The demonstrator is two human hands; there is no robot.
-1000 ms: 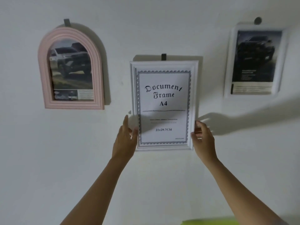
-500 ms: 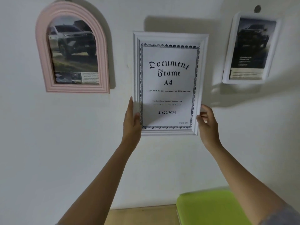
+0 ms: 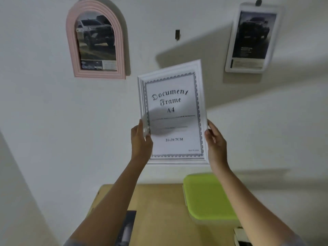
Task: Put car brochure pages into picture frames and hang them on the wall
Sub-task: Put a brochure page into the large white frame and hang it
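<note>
Fingers of right hand curled round right edge of frame, lower half. Left hand clamps left edge at like height: thumb on the front, other fingers behind and hidden. Both grips closed on the moulding, neither hand nearer than the other.

Frame is held in the air, clear of the wall, face toward the camera. Long axis roughly upright, top leaning a little right. Insert is the printed "Document Frame A4" sheet, not a car page.

Hook is bare, almost straight above the frame's top edge and well apart from it. Table lies below the bottom edge, with green box under the right forearm.

Judgement: frame needs loading, so the way is down. Long axis must tip from upright to flat, landing left of the box on bare wood.
</note>
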